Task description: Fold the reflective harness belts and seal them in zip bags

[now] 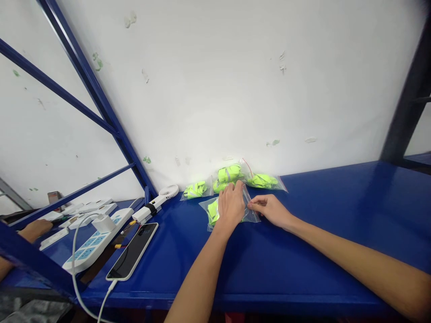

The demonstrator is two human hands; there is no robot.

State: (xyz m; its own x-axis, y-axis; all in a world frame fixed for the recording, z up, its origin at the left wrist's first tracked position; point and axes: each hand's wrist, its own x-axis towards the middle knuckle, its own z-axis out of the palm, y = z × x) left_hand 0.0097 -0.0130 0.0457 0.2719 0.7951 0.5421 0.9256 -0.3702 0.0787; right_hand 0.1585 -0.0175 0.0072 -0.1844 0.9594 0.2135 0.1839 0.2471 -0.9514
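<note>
A clear zip bag (251, 214) with neon-green pieces inside lies flat on the blue table (303, 251) near the wall. My left hand (230, 205) rests on top of it, fingers stretched flat, pressing it down. My right hand (271, 209) is at the bag's right edge with fingertips pinched on the plastic. Just behind, against the wall, three more filled bags of green pieces lie: one at the left (195, 189), one in the middle (229, 174), one at the right (264, 181).
A white handheld fan (158, 202), a phone (133, 251) on a charging cable and a white power strip (96, 240) lie to the left. Another person's hand (35, 229) shows at the far left behind a blue frame bar. A white wall stands close behind.
</note>
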